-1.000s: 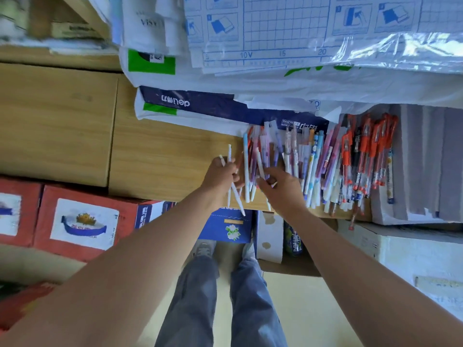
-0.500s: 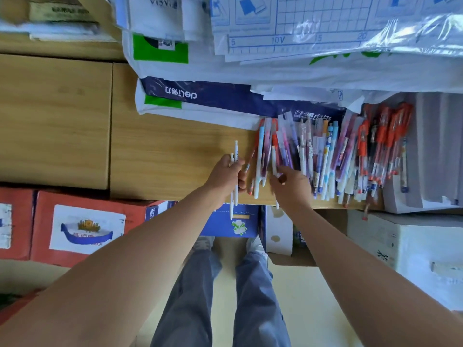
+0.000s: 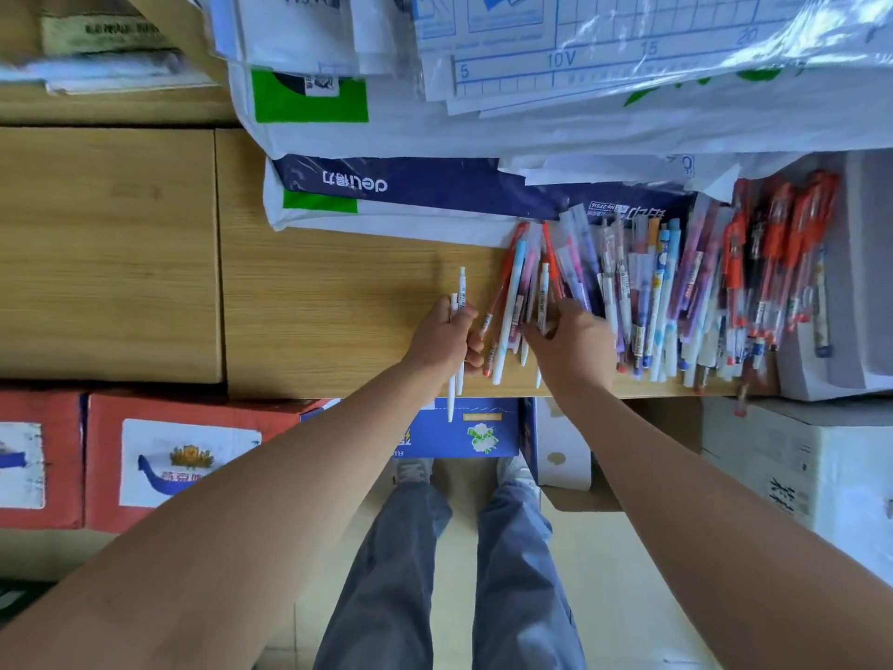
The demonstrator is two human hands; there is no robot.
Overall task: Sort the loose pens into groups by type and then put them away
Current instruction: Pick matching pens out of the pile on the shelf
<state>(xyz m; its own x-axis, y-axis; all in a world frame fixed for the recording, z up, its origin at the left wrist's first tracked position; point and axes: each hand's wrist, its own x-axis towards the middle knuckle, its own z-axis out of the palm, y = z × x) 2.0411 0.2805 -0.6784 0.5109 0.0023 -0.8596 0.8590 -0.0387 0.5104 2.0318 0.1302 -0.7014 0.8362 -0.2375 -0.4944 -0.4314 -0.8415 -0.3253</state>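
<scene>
- Left hand (image 3: 442,338) — fingers curled round two white pens (image 3: 461,295), held side by side and roughly upright in the head view. The clicker ends stick out above the fist; the tips hang past the front edge of the desk (image 3: 338,292).
- Left hand sits just left of the pen heap (image 3: 642,292), apart from most of it; a red pen (image 3: 497,287) and a long pale-blue pen (image 3: 507,311) at the heap's left margin lie right beside its knuckles.
- Right hand (image 3: 575,345) — fingers bent down into the left part of the heap, closed on a white labelled pen (image 3: 543,297). Its upper end rises clear above the fingers and its tip shows below the palm.
- Heap: loose pens lying mostly parallel on the right part of the desk, tips toward the front edge, several overhanging it. Colours are mixed: white, blue, purple, clear.
- Red-capped pens (image 3: 783,253) bunch together at the far right of the heap, against a grey box (image 3: 860,282).
- The far ends of the pens touch a blue-and-white paper ream (image 3: 435,186) lying flat; more plastic-wrapped sheets are stacked above it.
- Below the desk edge: red cartons (image 3: 145,427) at left, a blue carton (image 3: 478,427) in the middle.
- Grey trousers (image 3: 386,573) of the person are visible between the forearms.
</scene>
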